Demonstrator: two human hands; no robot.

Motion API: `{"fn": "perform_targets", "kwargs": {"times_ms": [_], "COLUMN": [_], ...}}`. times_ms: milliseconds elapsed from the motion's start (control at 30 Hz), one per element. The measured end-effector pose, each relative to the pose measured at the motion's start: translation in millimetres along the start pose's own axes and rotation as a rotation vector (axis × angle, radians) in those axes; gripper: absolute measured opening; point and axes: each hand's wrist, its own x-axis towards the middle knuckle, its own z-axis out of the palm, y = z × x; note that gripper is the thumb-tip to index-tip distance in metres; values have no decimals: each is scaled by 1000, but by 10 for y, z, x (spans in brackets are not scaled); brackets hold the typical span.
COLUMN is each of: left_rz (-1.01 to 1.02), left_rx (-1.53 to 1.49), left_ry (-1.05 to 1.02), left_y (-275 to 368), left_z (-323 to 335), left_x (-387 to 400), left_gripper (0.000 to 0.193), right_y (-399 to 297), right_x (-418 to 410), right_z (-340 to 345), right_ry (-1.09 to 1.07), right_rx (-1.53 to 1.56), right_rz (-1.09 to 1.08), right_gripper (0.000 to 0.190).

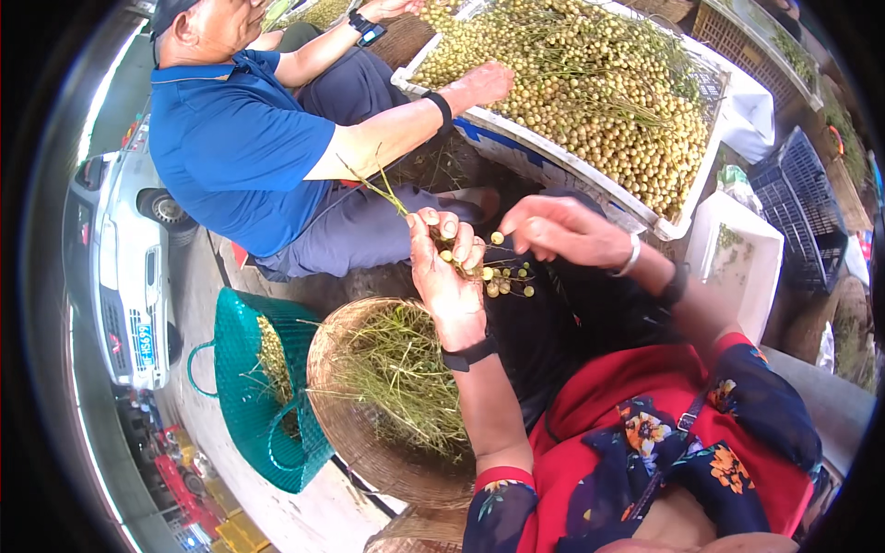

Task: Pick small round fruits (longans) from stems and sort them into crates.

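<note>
My left hand point(448, 273) is closed around a cut sprig of thin green stems point(387, 193). Small round yellow-green fruits point(508, 280) dangle from the sprig's lower end, below my fingers. My right hand point(570, 231), slightly blurred, is just to the right with its fingers bent toward the sprig. One fruit point(497, 238) is at its fingertips; whether they pinch it cannot be made out. Beneath my left wrist stands a round woven basket point(346, 422) of bare green stems point(401, 373). Ahead is a large white crate point(553, 155) heaped with the same kind of fruit point(608, 117).
A co-worker in a blue shirt point(235, 152) sits at the left, one hand point(487, 83) on the heaped fruit. A green woven bag point(242, 408) holds more fruit. At right are a white foam box point(743, 269) and a dark blue plastic crate point(798, 207). A van point(124, 269) is parked beyond.
</note>
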Motion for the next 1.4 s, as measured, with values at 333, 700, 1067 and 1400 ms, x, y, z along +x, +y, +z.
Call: {"fn": "perform_targets", "kwargs": {"times_ms": [333, 700, 1067, 1400], "left_rz": [134, 292, 266, 424], "left_rx": [10, 211, -370, 105], "left_ry": [119, 245, -81, 151], "left_y": [92, 93, 325, 58], "left_z": [-140, -113, -532, -125], "left_x": [-40, -72, -34, -51], "left_gripper": [26, 25, 31, 28], "right_y": [264, 238, 640, 579], "right_x": [197, 291, -144, 142], "right_z": [173, 564, 683, 835], "right_ry": [66, 54, -144, -87], "right_rx": [804, -549, 788, 808], "right_rz": [155, -462, 357, 163], "right_gripper": [6, 14, 21, 26]}}
